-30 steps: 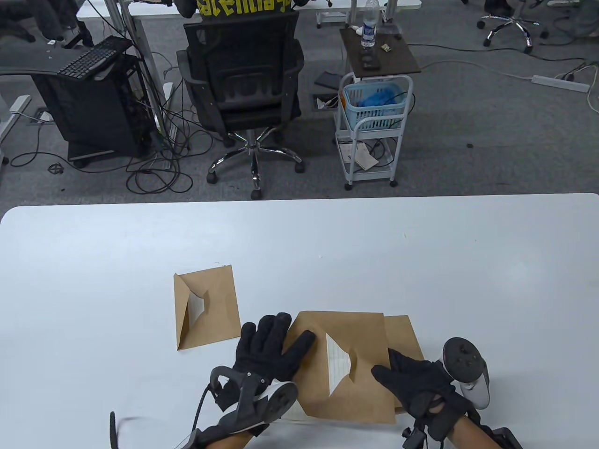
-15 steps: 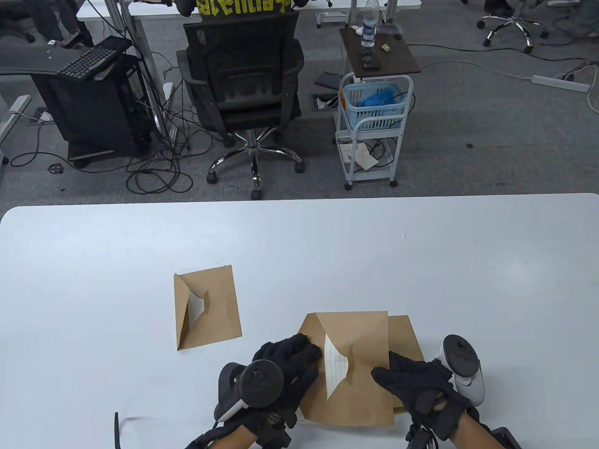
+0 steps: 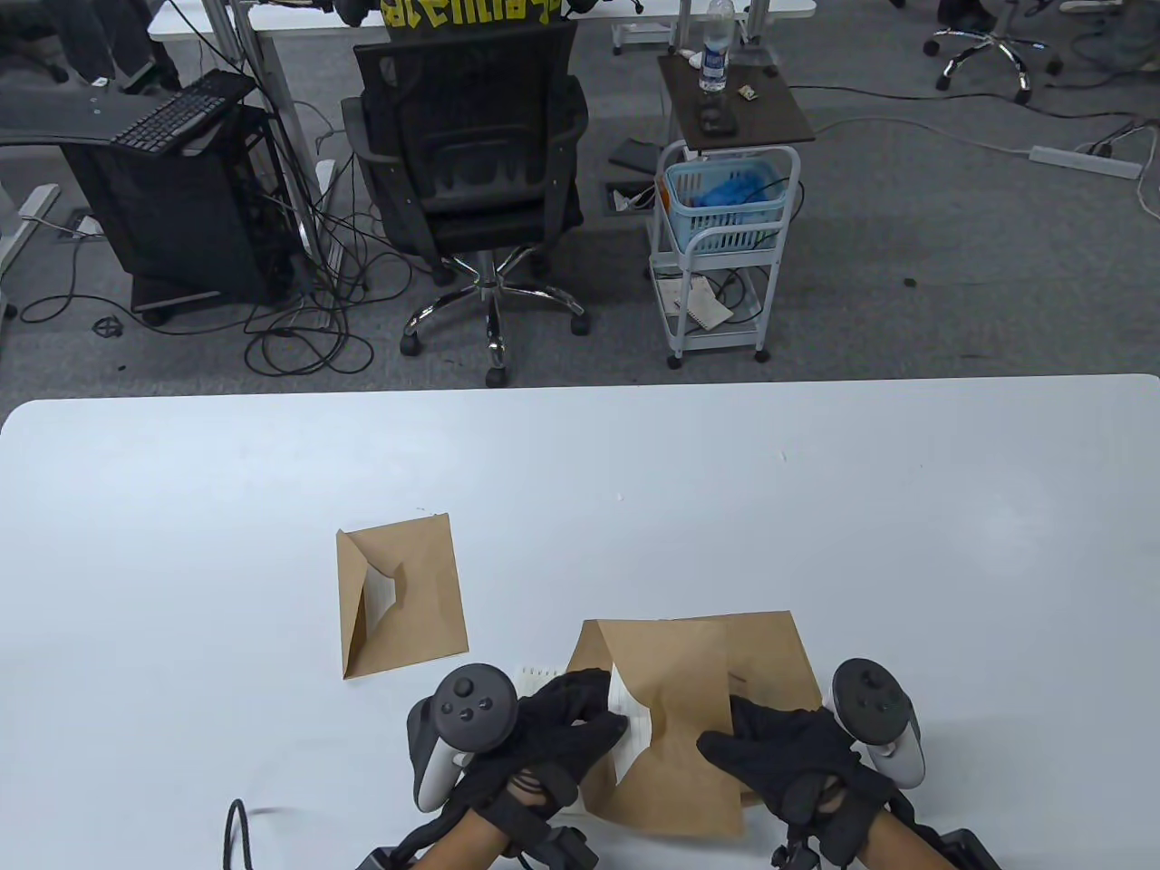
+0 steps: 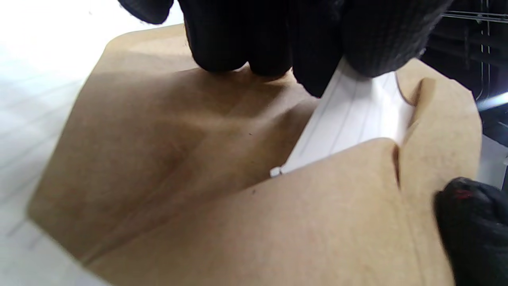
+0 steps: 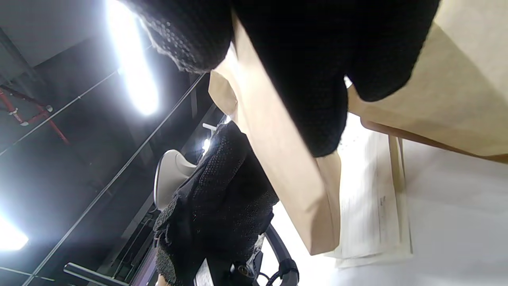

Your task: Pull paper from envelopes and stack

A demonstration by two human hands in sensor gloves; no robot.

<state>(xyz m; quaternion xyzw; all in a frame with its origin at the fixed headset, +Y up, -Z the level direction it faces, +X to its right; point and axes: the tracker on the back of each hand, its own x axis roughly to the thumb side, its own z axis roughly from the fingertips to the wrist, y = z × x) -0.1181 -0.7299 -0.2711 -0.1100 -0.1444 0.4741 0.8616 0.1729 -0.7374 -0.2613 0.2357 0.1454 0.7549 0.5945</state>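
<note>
At the white surface's [image 3: 816, 507] near edge, the left hand [image 3: 553, 734] has its grip pinching the white lined paper [image 4: 357, 119] inside the brown kraft envelope [image 3: 680, 725], which the right hand [image 3: 788, 752] holds tilted up.

Beyond the white worktop [image 3: 816, 471], grey carpet [image 3: 952, 272] runs under a black office chair [image 3: 471, 154], a white trolley [image 3: 725, 263] with a blue basket [image 3: 725, 204], and tangled cables [image 3: 299, 344].
</note>
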